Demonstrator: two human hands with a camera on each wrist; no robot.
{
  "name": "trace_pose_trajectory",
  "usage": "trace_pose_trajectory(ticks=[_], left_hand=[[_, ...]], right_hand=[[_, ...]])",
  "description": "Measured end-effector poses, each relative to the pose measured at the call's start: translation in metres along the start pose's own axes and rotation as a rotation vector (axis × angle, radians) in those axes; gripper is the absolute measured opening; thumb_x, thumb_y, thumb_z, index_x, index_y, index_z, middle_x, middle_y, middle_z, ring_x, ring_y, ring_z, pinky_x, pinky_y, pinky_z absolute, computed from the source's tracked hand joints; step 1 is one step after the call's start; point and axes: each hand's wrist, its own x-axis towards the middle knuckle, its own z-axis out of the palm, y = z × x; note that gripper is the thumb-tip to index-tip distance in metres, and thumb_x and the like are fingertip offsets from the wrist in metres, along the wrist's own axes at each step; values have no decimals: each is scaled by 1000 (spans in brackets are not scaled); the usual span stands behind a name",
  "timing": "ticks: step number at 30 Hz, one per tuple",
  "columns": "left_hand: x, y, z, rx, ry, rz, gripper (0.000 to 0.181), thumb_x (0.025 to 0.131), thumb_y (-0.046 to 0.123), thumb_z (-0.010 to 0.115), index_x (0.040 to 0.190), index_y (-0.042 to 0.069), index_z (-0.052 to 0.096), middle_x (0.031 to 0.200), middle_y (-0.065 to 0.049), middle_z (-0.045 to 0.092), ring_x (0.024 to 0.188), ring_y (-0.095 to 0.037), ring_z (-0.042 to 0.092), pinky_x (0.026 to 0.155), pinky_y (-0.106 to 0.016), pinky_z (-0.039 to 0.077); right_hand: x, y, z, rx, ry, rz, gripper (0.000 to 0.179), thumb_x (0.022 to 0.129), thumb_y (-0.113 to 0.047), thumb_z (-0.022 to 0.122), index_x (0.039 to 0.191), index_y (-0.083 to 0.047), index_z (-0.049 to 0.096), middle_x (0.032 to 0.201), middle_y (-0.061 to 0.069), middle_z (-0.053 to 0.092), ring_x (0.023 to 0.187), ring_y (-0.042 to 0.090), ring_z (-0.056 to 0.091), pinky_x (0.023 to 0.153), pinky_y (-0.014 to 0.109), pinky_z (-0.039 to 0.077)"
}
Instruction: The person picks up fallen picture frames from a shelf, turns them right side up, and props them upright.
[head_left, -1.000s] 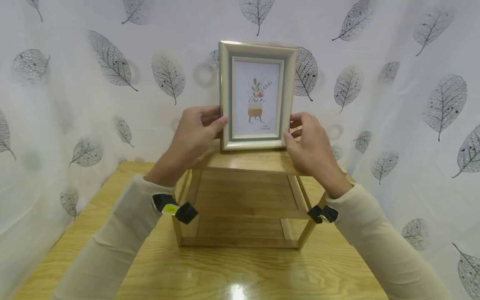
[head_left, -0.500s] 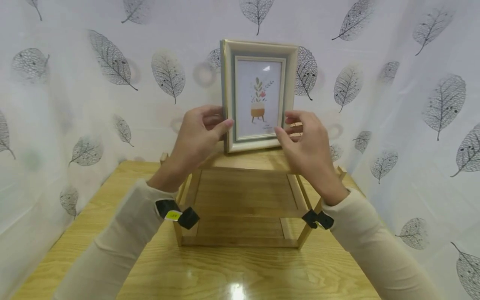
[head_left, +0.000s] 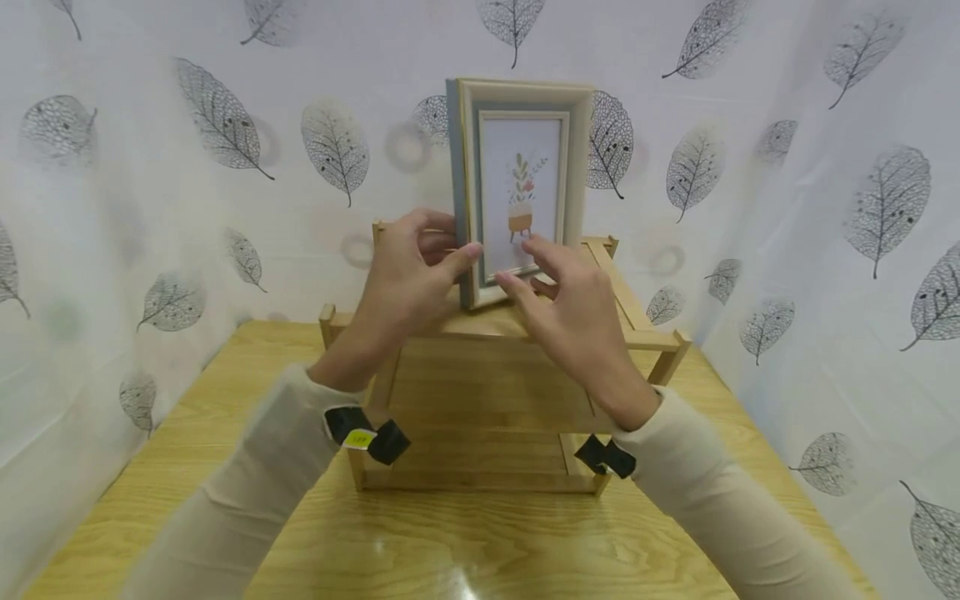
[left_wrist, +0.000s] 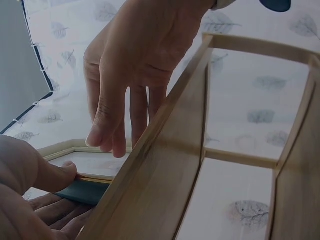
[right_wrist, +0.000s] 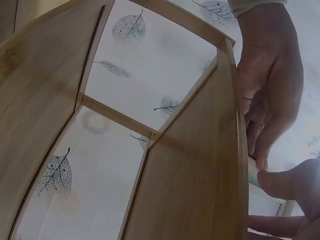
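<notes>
A cream and grey-blue picture frame (head_left: 581, 158) stands upright on the top board of a small wooden shelf (head_left: 487, 400), turned so that its left side shows. It holds a print of a potted plant. My left hand (head_left: 408, 275) grips its lower left edge, thumb on the front and fingers behind. In the left wrist view the grey-blue side of the picture frame (left_wrist: 82, 192) lies between that thumb and fingers. My right hand (head_left: 581, 312) is before the frame's lower right part, fingers apart and slightly bent, fingertips overlapping the lower picture.
The two-tier shelf stands on a wood-grain table (head_left: 420, 542). Behind it hangs a white curtain (head_left: 285, 225) printed with grey leaves. A black band (head_left: 367, 433) is worn on the left wrist and another band (head_left: 606, 456) on the right.
The frame has turned, showing more of its left side, and shifted slightly right. My right hand has left its right edge and moved left before the picture. The left hand keeps its grip.
</notes>
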Motion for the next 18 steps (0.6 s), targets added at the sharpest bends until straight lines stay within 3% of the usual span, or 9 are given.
trace_pose_trajectory(ticks=[10,15,18], left_hand=[[-3,3,8,25,-3,68,23,92,1,73,108,-7,57,105,-21,72,100,-28,73,84,-31,60],[-5,5,12,43,-23,66,25,92,4,74,105,-5,55,106,-19,72,98,-28,73,81,-29,60],[-6,6,13,47,-39,76,26,92,5,74,105,-5,54,107,-18,73,98,-26,73,79,-28,60]], right_hand=[[0,-3,10,-43,-19,-53,47,91,-11,77,130,9,61,132,28,61,118,34,65,84,29,59],[1,-3,11,-69,-28,-82,45,92,-9,76,131,7,61,124,25,66,111,31,68,84,31,60],[1,-2,11,-97,-34,-94,46,92,-8,75,132,8,61,130,25,64,115,32,66,86,35,60]])
